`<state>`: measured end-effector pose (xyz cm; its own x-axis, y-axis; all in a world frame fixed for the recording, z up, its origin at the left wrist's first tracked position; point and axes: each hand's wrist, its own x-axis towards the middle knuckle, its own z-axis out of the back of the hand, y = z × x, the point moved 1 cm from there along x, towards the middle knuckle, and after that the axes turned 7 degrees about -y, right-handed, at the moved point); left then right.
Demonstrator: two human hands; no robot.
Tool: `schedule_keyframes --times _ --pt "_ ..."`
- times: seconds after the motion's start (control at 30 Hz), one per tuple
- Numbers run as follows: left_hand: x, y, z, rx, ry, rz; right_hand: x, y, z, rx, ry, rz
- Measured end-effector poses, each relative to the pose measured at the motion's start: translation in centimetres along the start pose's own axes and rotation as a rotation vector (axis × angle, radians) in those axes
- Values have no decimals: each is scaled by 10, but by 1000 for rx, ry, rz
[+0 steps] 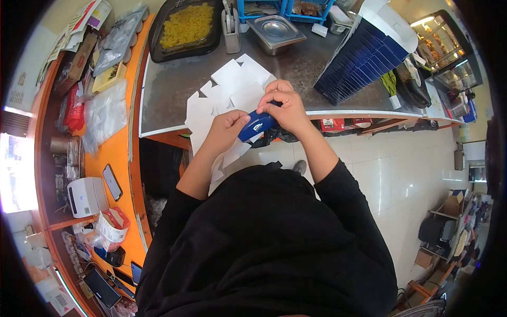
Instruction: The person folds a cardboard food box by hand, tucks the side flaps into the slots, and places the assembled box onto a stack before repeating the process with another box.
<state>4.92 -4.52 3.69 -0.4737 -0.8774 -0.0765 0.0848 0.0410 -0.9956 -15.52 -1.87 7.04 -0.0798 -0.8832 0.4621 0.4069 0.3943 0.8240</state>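
Centrally, head view, item one: blue carton (pixel 257 124), a small glossy piece of dark blue card with a white mark printed on its face. It is partly folded and shows a white underside at its lower edge. It is held in the air between both hands, just in front of the edge of the steel counter (pixel 174 90) and above the person's black-sleeved arms.

Item two: left hand (pixel 228 128). The fingers (pixel 240 117) are curled in and clenched on the left end of the blue carton, with the thumb lying along its top. A white sheet hangs below this hand; whether the hand also grips it cannot be told.

Item three: right hand (pixel 285 107). The fingers (pixel 274 98) are bent downward and pinch the right end of the blue carton from above, knuckles raised. Both hands touch the carton and nearly touch one another.

Item four: white card blanks (pixel 232 87), flat cut shapes that overlap in a loose spread on the steel counter, just beyond the hands.

Item five: stack of blue cartons (pixel 359 58), flat and tightly packed, leaning on the counter to the right, well apart from the hands.

Item six: black tray (pixel 158 31) of yellow food and steel pan (pixel 275 31), both at the far side of the counter.
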Motion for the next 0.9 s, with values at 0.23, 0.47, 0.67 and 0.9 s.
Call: schedule_keyframes --times 0.23,0.47,0.67,0.9 --pt "-17 -45 -7 150 9 -158 3 10 5 -90 -237 164" --pt "-31 -79 2 523 420 -441 21 4 50 1022 -270 -669" --pt "-7 -84 13 -259 -120 -85 -11 57 21 410 -341 100" --pt "5 -82 -6 -579 -142 -20 -30 67 -4 356 -169 410"
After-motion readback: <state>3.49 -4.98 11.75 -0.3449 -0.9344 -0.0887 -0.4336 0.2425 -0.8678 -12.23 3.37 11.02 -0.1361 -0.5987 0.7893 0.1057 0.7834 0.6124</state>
